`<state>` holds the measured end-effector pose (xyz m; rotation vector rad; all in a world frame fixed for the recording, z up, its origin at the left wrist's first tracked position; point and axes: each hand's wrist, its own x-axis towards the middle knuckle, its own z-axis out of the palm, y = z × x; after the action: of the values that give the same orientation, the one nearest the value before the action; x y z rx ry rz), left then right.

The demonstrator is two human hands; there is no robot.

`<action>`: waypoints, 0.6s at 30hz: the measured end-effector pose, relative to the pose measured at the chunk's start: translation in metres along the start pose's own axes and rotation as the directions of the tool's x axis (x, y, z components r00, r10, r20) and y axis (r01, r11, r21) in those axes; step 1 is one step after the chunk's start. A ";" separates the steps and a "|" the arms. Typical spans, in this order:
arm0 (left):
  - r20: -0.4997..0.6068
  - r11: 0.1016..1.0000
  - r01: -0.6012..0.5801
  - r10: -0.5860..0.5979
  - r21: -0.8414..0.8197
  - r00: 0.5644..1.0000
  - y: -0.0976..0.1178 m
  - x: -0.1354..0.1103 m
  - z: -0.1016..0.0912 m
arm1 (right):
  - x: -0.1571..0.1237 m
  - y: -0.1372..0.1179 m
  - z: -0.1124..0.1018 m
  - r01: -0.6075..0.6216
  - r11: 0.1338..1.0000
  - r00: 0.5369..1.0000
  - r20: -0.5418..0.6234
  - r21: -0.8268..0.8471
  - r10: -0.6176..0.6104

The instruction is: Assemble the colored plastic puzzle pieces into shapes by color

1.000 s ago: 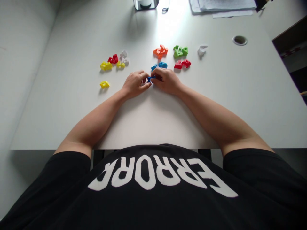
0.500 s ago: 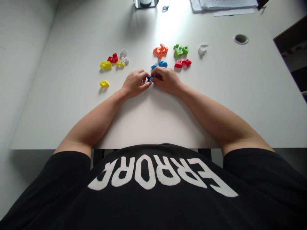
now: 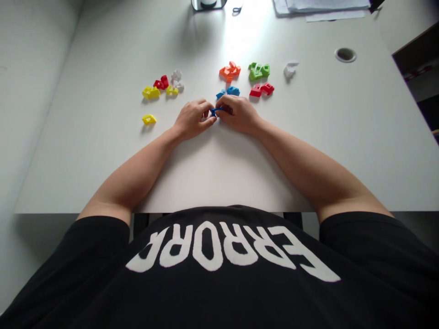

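My hands meet over the white desk (image 3: 219, 183), pinching a small blue plastic puzzle piece (image 3: 215, 112) between their fingertips. My left hand (image 3: 192, 119) grips its left end and my right hand (image 3: 238, 114) its right end, and the fingers hide most of it. Just above them lie two lighter blue pieces (image 3: 232, 91). Further out are small plastic pieces: orange (image 3: 229, 71), green (image 3: 259, 71), red (image 3: 258, 90), white (image 3: 290, 69) and, to the left, yellow (image 3: 148, 119).
More red (image 3: 162, 82), yellow (image 3: 151, 92) and white (image 3: 177, 78) pieces lie at upper left. Papers (image 3: 320, 5) and a dark-based object (image 3: 208, 3) stand at the far edge. A round cable grommet (image 3: 345, 55) is set in the desk at right. A pale wall runs along the left side.
The hands and the blue piece hold nearly the same pose. The whole view has shifted slightly, with the far pieces sitting a little lower and closer together.
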<state>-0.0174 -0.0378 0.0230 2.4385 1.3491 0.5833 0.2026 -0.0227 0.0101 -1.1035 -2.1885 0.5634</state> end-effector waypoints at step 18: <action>-0.003 1.000 -0.006 0.006 0.005 1.000 -0.003 0.000 0.002 | 0.000 -0.002 -0.001 -0.020 1.000 1.000 0.014 0.001 0.020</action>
<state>-0.0180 -0.0362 0.0201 2.4474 1.3465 0.5867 0.2020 -0.0236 0.0128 -1.1253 -2.1913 0.5827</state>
